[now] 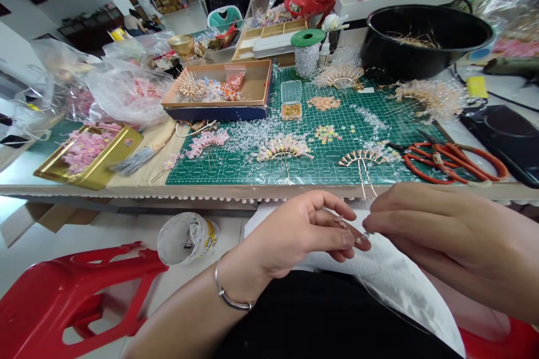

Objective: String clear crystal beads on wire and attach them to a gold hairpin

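In front of the table edge, my left hand (305, 230) is closed, pinching a thin strand of clear beads (360, 240) between thumb and fingers. My right hand (438, 235) meets it from the right, its fingertips closed at the strand's end. A fine clear thread hangs below over the white cloth (410, 286) on my lap. Just beyond my hands, a gold hair comb (362, 158) with two prongs lies at the mat's front edge. Left of it lie a yellow-and-pink beaded comb (284, 148) and a pink flower comb (207, 143).
Orange-handled pliers and scissors (452, 162) lie right on the green cutting mat (231, 171). Behind stand a black basin (379, 61), a bead spool (306, 59) and an open box (217, 112). A gold tray (95, 176), white bucket (168, 247) and red stool (42, 297) are left.
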`<action>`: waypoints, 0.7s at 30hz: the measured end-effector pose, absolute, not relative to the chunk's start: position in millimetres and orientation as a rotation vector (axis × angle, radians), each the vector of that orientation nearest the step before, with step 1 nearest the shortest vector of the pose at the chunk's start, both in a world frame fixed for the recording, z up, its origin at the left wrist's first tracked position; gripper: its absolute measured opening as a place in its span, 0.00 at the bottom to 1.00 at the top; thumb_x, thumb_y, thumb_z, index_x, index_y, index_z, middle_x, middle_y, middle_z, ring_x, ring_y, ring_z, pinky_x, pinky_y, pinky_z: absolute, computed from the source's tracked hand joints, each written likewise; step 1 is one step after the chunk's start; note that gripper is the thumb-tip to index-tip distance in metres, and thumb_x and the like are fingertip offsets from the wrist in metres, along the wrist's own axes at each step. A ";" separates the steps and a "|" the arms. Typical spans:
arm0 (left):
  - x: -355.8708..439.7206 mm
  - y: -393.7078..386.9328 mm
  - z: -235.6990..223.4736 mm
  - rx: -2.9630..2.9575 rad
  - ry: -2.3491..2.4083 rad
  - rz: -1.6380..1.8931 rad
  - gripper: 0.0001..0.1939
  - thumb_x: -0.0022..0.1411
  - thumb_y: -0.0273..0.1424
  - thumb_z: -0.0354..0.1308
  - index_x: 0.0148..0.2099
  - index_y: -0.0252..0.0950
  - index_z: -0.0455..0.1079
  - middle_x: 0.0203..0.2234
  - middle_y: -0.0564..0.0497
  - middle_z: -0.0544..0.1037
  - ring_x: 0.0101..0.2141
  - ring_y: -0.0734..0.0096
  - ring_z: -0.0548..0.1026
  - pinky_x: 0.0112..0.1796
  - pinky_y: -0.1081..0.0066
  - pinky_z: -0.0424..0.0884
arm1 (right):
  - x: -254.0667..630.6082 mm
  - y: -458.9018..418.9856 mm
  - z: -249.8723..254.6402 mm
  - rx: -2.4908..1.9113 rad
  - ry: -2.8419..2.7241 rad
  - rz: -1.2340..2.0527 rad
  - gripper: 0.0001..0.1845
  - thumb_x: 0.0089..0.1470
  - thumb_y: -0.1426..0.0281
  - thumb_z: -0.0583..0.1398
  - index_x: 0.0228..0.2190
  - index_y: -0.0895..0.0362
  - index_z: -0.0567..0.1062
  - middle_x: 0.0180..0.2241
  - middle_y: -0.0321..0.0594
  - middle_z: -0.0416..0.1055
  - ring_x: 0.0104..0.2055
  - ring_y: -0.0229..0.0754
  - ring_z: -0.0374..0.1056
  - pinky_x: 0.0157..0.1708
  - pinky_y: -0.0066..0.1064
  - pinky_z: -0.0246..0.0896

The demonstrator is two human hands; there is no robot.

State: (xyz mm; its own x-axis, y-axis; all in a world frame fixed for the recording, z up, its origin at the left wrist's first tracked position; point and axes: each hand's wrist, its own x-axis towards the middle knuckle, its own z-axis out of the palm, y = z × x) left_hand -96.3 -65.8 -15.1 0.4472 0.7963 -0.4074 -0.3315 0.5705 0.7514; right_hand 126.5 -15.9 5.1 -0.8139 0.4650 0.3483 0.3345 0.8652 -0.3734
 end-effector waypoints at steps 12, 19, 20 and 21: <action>-93.1 -64.8 -14.9 0.588 0.912 1.058 0.19 0.50 0.31 0.75 0.38 0.34 0.69 0.27 0.50 0.81 0.29 0.73 0.77 0.32 0.74 0.71 | 119.0 -47.2 3.0 -0.887 -2.369 0.142 0.07 0.64 0.70 0.58 0.45 0.50 0.70 0.39 0.40 0.78 0.40 0.49 0.76 0.41 0.40 0.70; -92.2 -61.9 -12.7 0.539 0.963 1.173 0.16 0.53 0.28 0.73 0.38 0.34 0.68 0.28 0.50 0.82 0.29 0.74 0.77 0.34 0.73 0.70 | 96.8 -70.0 -22.2 -0.933 -2.536 -0.080 0.09 0.65 0.72 0.53 0.34 0.56 0.71 0.27 0.45 0.77 0.23 0.51 0.74 0.16 0.38 0.59; -92.0 -62.0 -12.8 0.539 0.962 1.176 0.15 0.53 0.27 0.72 0.37 0.34 0.68 0.28 0.49 0.82 0.29 0.74 0.77 0.34 0.73 0.70 | 94.1 -69.0 -23.1 -0.930 -2.548 -0.088 0.09 0.65 0.74 0.52 0.35 0.58 0.72 0.28 0.47 0.78 0.25 0.52 0.76 0.17 0.37 0.59; -91.9 -62.2 -13.2 0.542 0.962 1.180 0.14 0.54 0.27 0.72 0.38 0.34 0.68 0.28 0.49 0.82 0.28 0.75 0.76 0.34 0.73 0.70 | 92.0 -67.8 -23.0 -0.924 -2.562 -0.086 0.10 0.64 0.76 0.51 0.37 0.59 0.72 0.30 0.48 0.78 0.27 0.53 0.77 0.17 0.37 0.60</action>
State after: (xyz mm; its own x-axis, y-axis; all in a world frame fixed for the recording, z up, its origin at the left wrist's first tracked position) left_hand -91.9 -62.2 -13.2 0.0726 0.9383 -0.3382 -0.5207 0.3249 0.7895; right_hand 92.0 -67.8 -23.0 -0.6944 0.5973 0.4013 0.6230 0.7781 -0.0802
